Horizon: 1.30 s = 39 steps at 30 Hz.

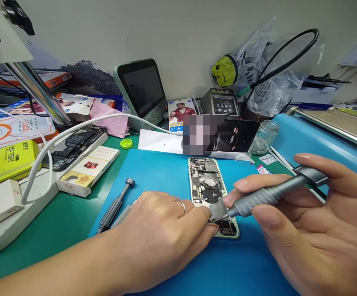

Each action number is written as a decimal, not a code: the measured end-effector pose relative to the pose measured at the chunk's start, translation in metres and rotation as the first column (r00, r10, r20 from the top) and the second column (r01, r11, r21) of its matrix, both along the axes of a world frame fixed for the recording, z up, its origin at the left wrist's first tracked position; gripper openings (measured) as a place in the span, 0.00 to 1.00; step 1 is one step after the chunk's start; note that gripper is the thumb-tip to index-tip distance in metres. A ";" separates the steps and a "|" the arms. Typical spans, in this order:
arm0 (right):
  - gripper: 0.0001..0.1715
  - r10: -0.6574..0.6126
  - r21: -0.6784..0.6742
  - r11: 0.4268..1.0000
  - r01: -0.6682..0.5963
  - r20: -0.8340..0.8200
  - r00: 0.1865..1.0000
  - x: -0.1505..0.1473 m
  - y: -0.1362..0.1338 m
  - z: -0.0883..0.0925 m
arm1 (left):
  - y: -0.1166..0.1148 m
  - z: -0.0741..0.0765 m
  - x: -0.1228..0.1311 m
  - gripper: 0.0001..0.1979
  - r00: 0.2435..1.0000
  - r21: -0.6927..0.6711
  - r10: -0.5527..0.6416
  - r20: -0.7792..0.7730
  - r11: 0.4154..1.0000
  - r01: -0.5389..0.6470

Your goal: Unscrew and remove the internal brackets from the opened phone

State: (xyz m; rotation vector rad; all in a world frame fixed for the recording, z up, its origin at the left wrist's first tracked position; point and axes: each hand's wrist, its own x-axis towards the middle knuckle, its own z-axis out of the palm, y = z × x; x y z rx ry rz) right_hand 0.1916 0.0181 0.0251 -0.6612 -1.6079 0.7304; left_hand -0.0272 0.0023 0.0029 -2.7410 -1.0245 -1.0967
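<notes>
An opened phone with bare internal parts and a pale green frame lies face-up on the blue mat. My right hand holds a grey screwdriver, its forefinger over the end cap. The driver slants down left, its thin tip at the lower part of the phone. My left hand, wearing a ring, is closed over the phone's lower left side. Its thumb and finger tips meet beside the screwdriver tip; whatever they pinch is hidden. Left of this hand lie a dark screwdriver and a second, partly covered screwdriver.
Behind the phone, a propped-up phone plays a picture beside a glass jar. A white cable arches across the left side. Boxes, another opened phone and a green cap lie left. A smart display stands behind.
</notes>
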 end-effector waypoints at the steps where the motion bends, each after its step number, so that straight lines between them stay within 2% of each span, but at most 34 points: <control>1: 0.32 0.001 0.006 1.000 -0.001 0.004 1.000 0.000 0.000 0.000 | 0.000 0.000 0.000 0.15 1.000 -0.008 -0.004 -0.005 1.000 0.003; 22: 0.38 -0.041 0.026 0.999 0.039 0.120 0.992 0.009 0.003 -0.001 | 0.004 0.000 0.000 0.15 1.000 -0.013 -0.017 -0.014 1.000 0.017; 36: 0.38 -0.056 -0.050 0.997 0.061 0.093 0.994 0.006 0.003 -0.006 | 0.001 0.001 0.000 0.15 1.000 -0.006 -0.002 -0.006 1.000 0.002; 39: 0.37 -0.046 -0.029 0.998 0.049 0.088 0.995 0.006 0.003 -0.003 | 0.002 0.001 0.000 0.14 1.000 -0.018 -0.013 -0.011 1.000 0.013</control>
